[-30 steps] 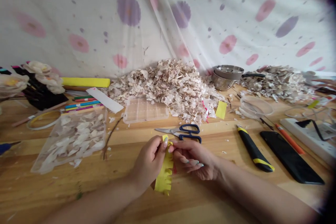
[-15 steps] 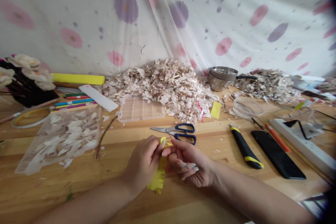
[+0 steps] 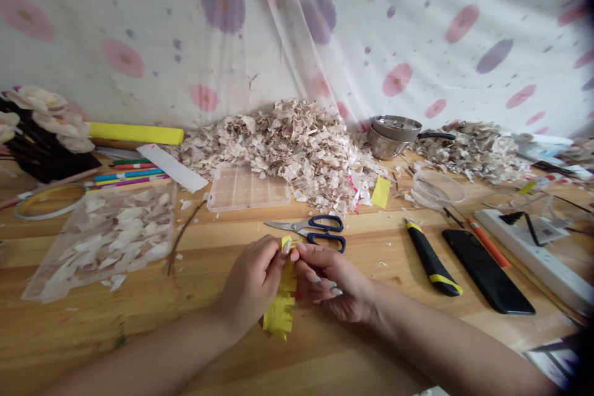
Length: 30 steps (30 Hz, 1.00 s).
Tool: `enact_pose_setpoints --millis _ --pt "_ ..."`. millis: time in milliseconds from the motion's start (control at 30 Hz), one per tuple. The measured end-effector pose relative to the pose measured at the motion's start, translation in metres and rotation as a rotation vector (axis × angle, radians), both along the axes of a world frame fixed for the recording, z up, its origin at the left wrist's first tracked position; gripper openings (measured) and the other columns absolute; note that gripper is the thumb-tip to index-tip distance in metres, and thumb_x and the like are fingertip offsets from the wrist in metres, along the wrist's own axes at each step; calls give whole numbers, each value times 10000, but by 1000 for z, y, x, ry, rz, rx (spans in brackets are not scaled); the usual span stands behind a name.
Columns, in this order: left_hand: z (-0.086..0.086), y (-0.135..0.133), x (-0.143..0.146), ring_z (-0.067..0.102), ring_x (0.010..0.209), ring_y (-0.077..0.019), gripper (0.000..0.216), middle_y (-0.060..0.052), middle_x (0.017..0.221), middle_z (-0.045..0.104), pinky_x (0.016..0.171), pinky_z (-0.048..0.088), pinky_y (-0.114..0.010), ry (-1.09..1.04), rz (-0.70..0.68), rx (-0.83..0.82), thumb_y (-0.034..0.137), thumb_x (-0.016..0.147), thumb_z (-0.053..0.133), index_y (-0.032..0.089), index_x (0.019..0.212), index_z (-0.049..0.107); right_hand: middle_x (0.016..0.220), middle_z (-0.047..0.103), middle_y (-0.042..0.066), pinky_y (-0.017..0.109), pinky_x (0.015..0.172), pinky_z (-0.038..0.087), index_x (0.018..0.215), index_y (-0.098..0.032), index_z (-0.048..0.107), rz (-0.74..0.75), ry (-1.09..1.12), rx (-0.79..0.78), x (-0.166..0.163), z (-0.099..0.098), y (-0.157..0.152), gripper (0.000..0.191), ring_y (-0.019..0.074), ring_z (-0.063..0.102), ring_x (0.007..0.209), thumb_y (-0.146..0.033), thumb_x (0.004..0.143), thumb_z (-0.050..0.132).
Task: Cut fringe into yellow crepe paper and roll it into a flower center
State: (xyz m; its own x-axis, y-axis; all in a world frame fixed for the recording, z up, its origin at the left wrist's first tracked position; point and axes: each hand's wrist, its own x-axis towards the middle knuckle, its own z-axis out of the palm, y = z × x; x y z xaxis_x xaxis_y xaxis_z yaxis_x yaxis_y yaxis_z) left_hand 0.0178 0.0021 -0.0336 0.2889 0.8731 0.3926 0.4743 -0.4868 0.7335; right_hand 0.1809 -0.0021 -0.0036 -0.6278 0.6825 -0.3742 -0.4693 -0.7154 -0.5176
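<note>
A yellow fringed strip (image 3: 278,312), seemingly crepe paper, hangs below my hands with small cuts along its edge. My left hand (image 3: 254,275) pinches its upper end between thumb and fingers. My right hand (image 3: 329,278) meets it there, thumb and index finger closed on the strip's top edge, the other fingers curled. A bit of red shows beside the right palm; what it belongs to is hidden. Just beyond the hands lie scissors (image 3: 320,229) with dark blue handles, blades pointing left.
Behind is a heap of pale dried flakes (image 3: 297,154) beside a clear compartment box (image 3: 250,204). A flake-filled tray (image 3: 39,284) lies left. On the right are a utility knife (image 3: 431,260), a black phone (image 3: 487,272), an orange pen (image 3: 489,242) and a power strip (image 3: 538,257).
My fingertips have drawn closer together at the strip's top end. The strip's lower part has swung slightly right and shows more of its fringe. The view has shifted a little.
</note>
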Motion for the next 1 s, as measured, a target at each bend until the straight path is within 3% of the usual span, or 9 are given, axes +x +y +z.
enact_pose_setpoints --millis 300,500,633,733,833,1000 --pt "-2 -2 0 502 627 -140 262 16 661 522 606 384 -244 -122 -34 -212 336 936 413 202 724 491 515 555 -48 125 272 161 803 -135 557 18 -271 278 1 1 2 210 17 342 306 -333 796 626" --pt "1 2 0 528 654 -142 296 10 669 566 622 419 -235 -316 -192 -464 391 933 401 192 731 490 558 591 -29 125 302 302 827 -143 547 172 -431 437 11 -8 9 397 41 439 367 -517 744 648" --pt "3 4 0 499 643 -139 322 17 653 533 616 416 -233 -354 -239 -542 424 917 415 186 714 492 597 575 -22 148 343 355 830 -151 531 252 -597 590 19 -8 10 376 53 451 403 -527 825 541" --pt "0 5 0 473 663 -143 328 18 671 501 619 405 -234 -296 -227 -537 440 912 412 182 736 514 573 518 -27 164 422 376 719 -156 506 302 -824 836 22 -3 9 312 61 454 449 -358 933 402" --pt "-4 5 0 419 633 -128 330 35 650 442 570 362 -222 -246 -204 -546 446 905 422 181 721 493 593 514 -17 184 514 360 665 -152 498 281 -1106 1227 24 -1 9 262 77 454 534 -145 909 404" --pt "-3 7 2 342 580 -110 346 58 610 350 525 296 -220 -295 -159 -613 463 887 434 186 680 436 772 599 53 235 588 375 878 -125 591 295 -1451 1760 28 -1 12 149 134 501 651 -100 897 446"
